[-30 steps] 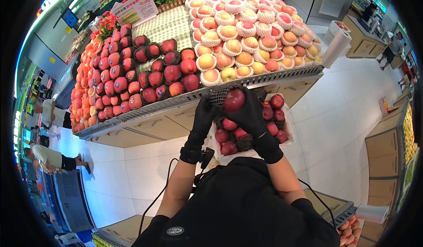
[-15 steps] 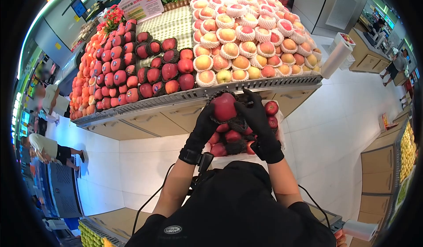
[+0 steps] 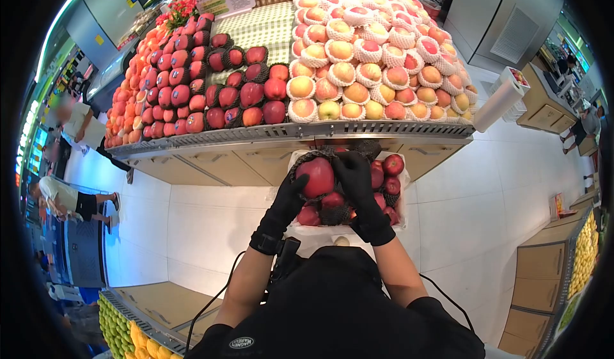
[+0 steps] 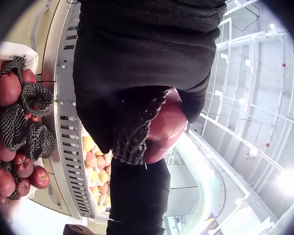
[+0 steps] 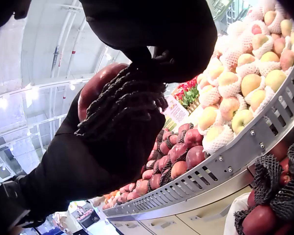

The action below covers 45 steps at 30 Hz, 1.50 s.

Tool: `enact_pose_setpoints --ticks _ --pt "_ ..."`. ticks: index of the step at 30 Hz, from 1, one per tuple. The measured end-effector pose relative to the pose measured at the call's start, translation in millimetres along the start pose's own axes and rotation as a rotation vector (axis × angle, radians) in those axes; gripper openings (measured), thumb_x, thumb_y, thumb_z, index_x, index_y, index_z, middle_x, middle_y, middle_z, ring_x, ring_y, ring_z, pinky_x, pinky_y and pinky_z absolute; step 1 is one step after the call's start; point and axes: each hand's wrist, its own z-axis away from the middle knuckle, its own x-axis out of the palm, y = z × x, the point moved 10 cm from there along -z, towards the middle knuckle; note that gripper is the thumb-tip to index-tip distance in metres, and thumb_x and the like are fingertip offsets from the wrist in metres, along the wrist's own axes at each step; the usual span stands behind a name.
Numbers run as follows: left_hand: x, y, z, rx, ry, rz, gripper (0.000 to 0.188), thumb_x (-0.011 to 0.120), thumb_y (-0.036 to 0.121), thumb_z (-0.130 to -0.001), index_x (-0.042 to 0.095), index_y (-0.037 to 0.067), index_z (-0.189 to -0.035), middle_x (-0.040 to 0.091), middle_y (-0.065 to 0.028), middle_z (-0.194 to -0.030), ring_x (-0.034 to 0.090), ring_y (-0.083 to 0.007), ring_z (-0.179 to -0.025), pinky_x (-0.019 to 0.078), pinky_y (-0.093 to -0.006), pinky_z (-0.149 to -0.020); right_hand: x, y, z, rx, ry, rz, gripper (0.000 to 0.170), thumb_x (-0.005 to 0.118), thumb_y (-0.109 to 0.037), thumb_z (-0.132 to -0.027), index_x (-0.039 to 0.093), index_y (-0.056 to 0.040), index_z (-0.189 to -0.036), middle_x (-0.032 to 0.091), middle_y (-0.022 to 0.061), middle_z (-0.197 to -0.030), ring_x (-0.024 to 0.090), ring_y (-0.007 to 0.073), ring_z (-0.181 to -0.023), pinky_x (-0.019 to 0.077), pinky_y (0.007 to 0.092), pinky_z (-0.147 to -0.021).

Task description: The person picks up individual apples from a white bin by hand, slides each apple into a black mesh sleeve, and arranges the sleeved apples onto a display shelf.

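Both hands wear black gloves. The left hand point(image 3: 286, 199) grips a large red apple point(image 3: 316, 177) from its left side, above a white-lined box point(image 3: 401, 213) of red apples. A black foam net point(image 5: 120, 105) covers part of that apple; in the right wrist view the right hand point(image 5: 161, 41) pinches the net's edge. The left wrist view shows the apple point(image 4: 165, 128) half out of the net, with the left hand point(image 4: 144, 54) around it. In the head view the right hand point(image 3: 358, 183) is at the apple's right side.
A display stand with a slotted metal rim point(image 3: 384, 127) is in front, bearing netted red apples point(image 3: 251, 94) and peaches or apples in white nets point(image 3: 343, 72). A plastic roll point(image 3: 497, 106) stands at its right corner. Several people are at the far left; green and yellow fruit point(image 3: 115, 326) lies lower left.
The hands and apple have moved down and slightly left, over the box. The right hand's raised, spread fingers have come in to the net's edge. The head view has shifted.
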Motion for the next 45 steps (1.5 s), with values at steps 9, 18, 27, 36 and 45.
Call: enact_pose_setpoints --ticks 9,18,27,36,45 --pt "-48 50 26 0.067 0.089 -0.06 0.064 0.065 0.027 -0.087 0.037 0.004 -0.139 0.047 -0.0137 -0.134 0.052 -0.0284 -0.121 0.0506 -0.0439 -0.098 61 -54 21 -0.148 -0.054 0.061 0.017 0.065 -0.012 -0.088 0.067 0.0 -0.099 0.067 0.0066 -0.079 0.061 0.0111 -0.071 0.0492 0.0272 -0.066" --pt "-106 100 60 0.084 0.063 -0.024 0.059 0.068 0.023 -0.086 0.039 0.003 -0.134 0.05 -0.013 -0.128 0.053 -0.0258 -0.118 0.0512 -0.0392 -0.096 147 -38 33 0.048 -0.137 -0.109 0.035 0.066 -0.018 -0.089 0.058 -0.0004 -0.118 0.062 0.0063 -0.085 0.06 0.0119 -0.072 0.049 0.0264 -0.063" --pt "-198 138 83 0.103 0.039 -0.058 0.064 0.066 0.031 -0.089 0.038 0.002 -0.139 0.049 -0.0122 -0.133 0.053 -0.0219 -0.117 0.0461 -0.036 -0.1 253 -47 61 0.23 -0.217 -0.006 0.035 0.06 -0.027 -0.094 0.062 0.0043 -0.109 0.064 0.009 -0.082 0.061 0.0122 -0.067 0.0499 0.0274 -0.059" --pt "-249 170 104 0.106 0.118 -0.266 0.068 0.073 0.032 -0.084 0.039 0.003 -0.135 0.05 -0.0114 -0.129 0.054 -0.0218 -0.116 0.0486 -0.0346 -0.095 302 -59 62 0.102 -0.092 0.126 0.028 0.059 -0.022 -0.094 0.066 0.0024 -0.106 0.067 0.0088 -0.076 0.062 0.0109 -0.065 0.0495 0.027 -0.059" --pt "-271 164 83 0.014 0.104 -0.048 0.063 0.07 0.03 -0.086 0.039 0.005 -0.136 0.051 -0.0114 -0.128 0.053 -0.0224 -0.116 0.0512 -0.0353 -0.091 321 -54 37 0.234 -0.173 0.177 0.035 0.062 -0.027 -0.092 0.064 -0.0038 -0.119 0.067 0.0082 -0.079 0.061 0.0099 -0.064 0.0501 0.0276 -0.058"
